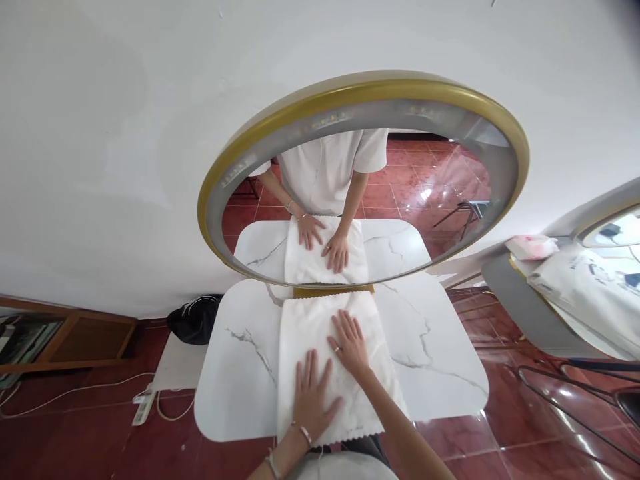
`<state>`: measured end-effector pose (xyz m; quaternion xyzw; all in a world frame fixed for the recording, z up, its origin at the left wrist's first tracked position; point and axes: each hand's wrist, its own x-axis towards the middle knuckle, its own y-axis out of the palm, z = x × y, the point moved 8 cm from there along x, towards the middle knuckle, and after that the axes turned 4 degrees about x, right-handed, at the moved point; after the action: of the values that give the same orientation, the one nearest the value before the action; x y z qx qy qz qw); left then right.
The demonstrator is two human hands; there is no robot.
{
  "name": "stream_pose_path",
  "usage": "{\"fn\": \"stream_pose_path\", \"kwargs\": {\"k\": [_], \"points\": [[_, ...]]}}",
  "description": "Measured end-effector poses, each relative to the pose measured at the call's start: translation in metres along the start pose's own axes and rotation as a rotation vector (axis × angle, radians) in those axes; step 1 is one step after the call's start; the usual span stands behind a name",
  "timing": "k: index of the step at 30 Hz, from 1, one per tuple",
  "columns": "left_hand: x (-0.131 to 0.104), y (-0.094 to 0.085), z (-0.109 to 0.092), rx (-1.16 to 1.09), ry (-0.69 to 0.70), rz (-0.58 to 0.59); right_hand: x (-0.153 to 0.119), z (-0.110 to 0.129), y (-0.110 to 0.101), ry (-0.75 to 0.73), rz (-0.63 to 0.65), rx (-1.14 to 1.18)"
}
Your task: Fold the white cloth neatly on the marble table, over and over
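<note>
A white towel with scalloped edges lies flat down the middle of a white marble-patterned table. On its lower left part rests my left hand, palm down with fingers spread; a bangle and a bracelet circle that wrist. Higher and to the right, my right hand presses flat on the towel, fingers apart, a ring on one finger. Neither hand holds anything. The towel's near edge reaches the table's front edge.
A round gold-rimmed mirror stands behind the towel and reflects both hands. A black bag sits at the left, near a power strip and cables. At the right, another table bears a white cloth item.
</note>
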<state>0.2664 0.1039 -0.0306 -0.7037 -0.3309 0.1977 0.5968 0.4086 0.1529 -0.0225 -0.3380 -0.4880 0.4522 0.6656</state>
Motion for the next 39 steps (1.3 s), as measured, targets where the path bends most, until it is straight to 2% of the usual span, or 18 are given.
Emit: {"fn": "stream_pose_path", "kwargs": {"k": [2,4,6,9,12,17,24,29,32,35,39], "points": [[0.010,0.006,-0.029,-0.050,0.053,0.031,-0.023,-0.033,-0.022,0.085,-0.072,-0.035],[0.024,0.011,-0.051,-0.103,0.090,0.064,-0.057,-0.062,-0.047,0.193,-0.159,-0.063],[0.035,0.014,-0.064,-0.143,0.102,0.085,-0.094,-0.077,-0.064,0.264,-0.150,-0.076],[0.039,0.015,-0.071,-0.170,0.113,0.094,-0.137,-0.072,-0.073,0.308,-0.054,-0.139],[0.034,0.013,-0.063,-0.172,0.136,0.090,-0.149,-0.055,-0.073,0.351,-0.039,-0.191],[0.019,0.002,-0.024,-0.100,0.098,0.039,-0.119,-0.019,-0.050,0.248,0.004,-0.174],[-0.011,-0.022,0.061,0.032,-0.055,-0.031,-0.068,0.048,-0.009,0.075,0.039,-0.108],[-0.031,-0.041,0.110,0.042,-0.118,-0.057,-0.027,0.092,0.016,0.031,-0.029,-0.018],[-0.014,-0.048,0.133,-0.004,-0.188,-0.083,0.005,0.106,0.028,0.063,-0.082,0.027],[0.025,-0.052,0.154,0.014,-0.263,-0.128,0.037,0.110,0.041,0.100,-0.083,0.020],[0.074,-0.050,0.173,0.062,-0.264,-0.144,0.066,0.107,0.059,0.142,-0.072,-0.010]]}}
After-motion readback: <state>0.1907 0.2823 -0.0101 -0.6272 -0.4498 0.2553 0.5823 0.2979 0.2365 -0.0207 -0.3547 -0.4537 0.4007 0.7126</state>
